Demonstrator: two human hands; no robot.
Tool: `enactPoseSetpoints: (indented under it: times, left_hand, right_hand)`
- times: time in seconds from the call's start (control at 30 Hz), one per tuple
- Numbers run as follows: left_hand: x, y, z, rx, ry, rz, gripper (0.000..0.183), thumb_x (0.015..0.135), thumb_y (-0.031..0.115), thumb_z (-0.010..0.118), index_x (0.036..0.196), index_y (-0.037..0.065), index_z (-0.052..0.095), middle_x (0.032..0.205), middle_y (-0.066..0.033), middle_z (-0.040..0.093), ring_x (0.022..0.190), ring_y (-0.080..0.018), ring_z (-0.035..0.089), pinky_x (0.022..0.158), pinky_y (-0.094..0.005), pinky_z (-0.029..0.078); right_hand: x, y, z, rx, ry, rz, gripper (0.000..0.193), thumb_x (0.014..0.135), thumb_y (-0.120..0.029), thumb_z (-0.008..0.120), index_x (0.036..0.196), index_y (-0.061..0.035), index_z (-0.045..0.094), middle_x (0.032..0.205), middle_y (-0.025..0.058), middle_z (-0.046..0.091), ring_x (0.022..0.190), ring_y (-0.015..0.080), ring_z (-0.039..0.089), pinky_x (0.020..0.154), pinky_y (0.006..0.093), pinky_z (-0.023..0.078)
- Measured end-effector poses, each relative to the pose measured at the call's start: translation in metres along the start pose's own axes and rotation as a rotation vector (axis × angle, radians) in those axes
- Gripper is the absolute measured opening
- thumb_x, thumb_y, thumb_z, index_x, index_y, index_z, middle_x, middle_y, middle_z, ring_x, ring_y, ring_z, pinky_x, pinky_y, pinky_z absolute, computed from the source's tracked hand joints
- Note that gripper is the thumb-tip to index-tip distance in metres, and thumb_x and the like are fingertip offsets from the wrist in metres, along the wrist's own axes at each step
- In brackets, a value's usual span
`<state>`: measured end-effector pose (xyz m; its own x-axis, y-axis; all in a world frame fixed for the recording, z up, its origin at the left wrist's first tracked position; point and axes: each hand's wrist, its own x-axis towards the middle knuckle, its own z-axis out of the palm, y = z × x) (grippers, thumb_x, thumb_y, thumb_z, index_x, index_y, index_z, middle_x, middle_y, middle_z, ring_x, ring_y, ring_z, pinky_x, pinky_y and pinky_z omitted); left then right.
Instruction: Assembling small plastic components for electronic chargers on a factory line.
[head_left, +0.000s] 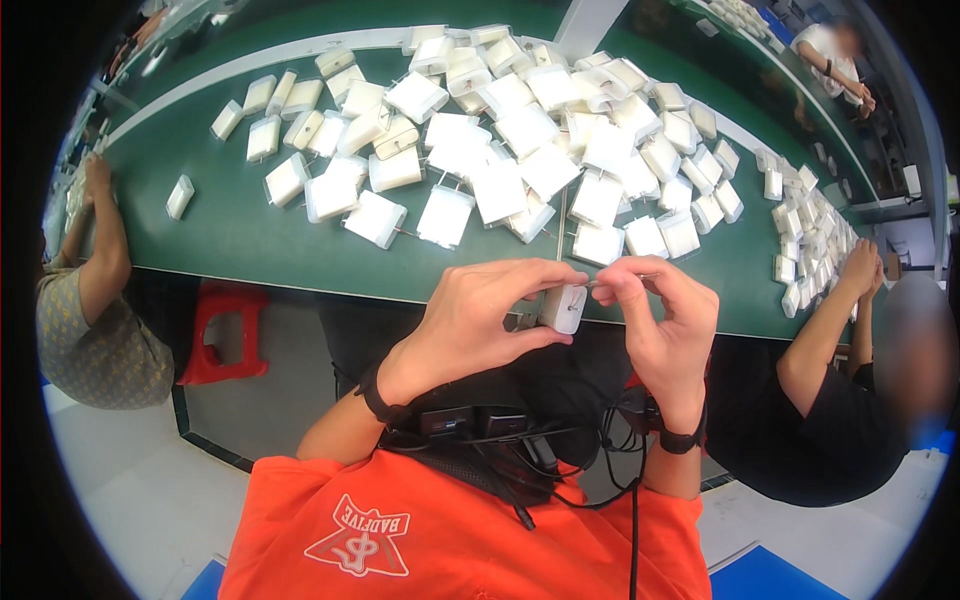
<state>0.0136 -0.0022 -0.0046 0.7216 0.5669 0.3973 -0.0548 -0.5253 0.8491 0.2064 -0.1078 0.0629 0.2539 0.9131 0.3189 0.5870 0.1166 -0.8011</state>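
Observation:
My left hand (490,310) grips a small white block (563,309) between thumb and fingers, just off the table's near edge. It has rounded corners and a metal part on the face turned to the right; it looks like a plug-in charger. Close to its upper right corner, my right hand (660,320) is closed in a pinch. Whatever lies between those fingertips is too small to make out. A big heap of similar white blocks (497,192) spreads over the green table (200,240) beyond my hands, several with metal pins and clear film showing.
One white block (180,197) lies apart on the left. At the right, a co-worker's hands (862,268) are beside another pile of white blocks (790,240). A second co-worker's arm (105,235) rests at the left edge, near a red stool (225,335). Black cables (620,440) hang before my body.

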Motion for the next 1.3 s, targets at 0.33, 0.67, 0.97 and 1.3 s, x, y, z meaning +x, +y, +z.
enactPoseSetpoints:
  times: [0.33,0.67,0.97,1.3]
  left_hand:
    - [-0.001,0.003,-0.001,-0.004,0.02,-0.026,0.059,0.075,0.008,0.098,0.128,0.002,0.075,0.119,-0.0107,0.081,0.102,-0.0271,0.08,0.087,-0.0366,0.068]
    - [0.0,0.006,-0.001,0.056,-0.029,-0.068,0.054,0.075,0.012,0.1,0.122,0.001,0.074,0.117,-0.0104,0.081,0.104,-0.0276,0.08,0.092,-0.0369,0.067]
    - [-0.001,0.006,-0.004,0.015,-0.045,-0.075,0.057,0.076,0.011,0.099,0.127,0.003,0.073,0.118,-0.0091,0.082,0.104,-0.0269,0.081,0.093,-0.0377,0.068]
    - [0.0,0.004,-0.003,0.004,-0.054,-0.068,0.058,0.076,0.01,0.099,0.128,0.005,0.075,0.122,-0.0099,0.081,0.107,-0.0268,0.081,0.093,-0.0384,0.068]
  right_hand:
    - [0.01,-0.008,0.008,-0.094,-0.021,-0.118,0.003,0.098,0.001,0.076,0.099,0.0031,0.077,0.084,0.0147,0.078,0.069,0.0247,0.077,0.064,0.0319,0.058]
    - [0.046,-0.017,0.005,-0.053,-0.197,0.271,0.017,0.097,-0.01,0.078,0.093,0.0064,0.075,0.067,0.0194,0.07,0.06,0.0251,0.073,0.058,0.0346,0.054]
    - [0.01,-0.005,0.006,0.043,0.114,0.0,0.005,0.099,0.002,0.074,0.098,0.0051,0.078,0.078,0.0104,0.078,0.067,0.015,0.075,0.062,0.0265,0.057]
    - [-0.003,0.016,0.004,0.135,-0.019,-0.04,0.008,0.105,0.001,0.07,0.105,0.0058,0.076,0.086,0.0087,0.079,0.078,0.0173,0.078,0.071,0.0278,0.061]
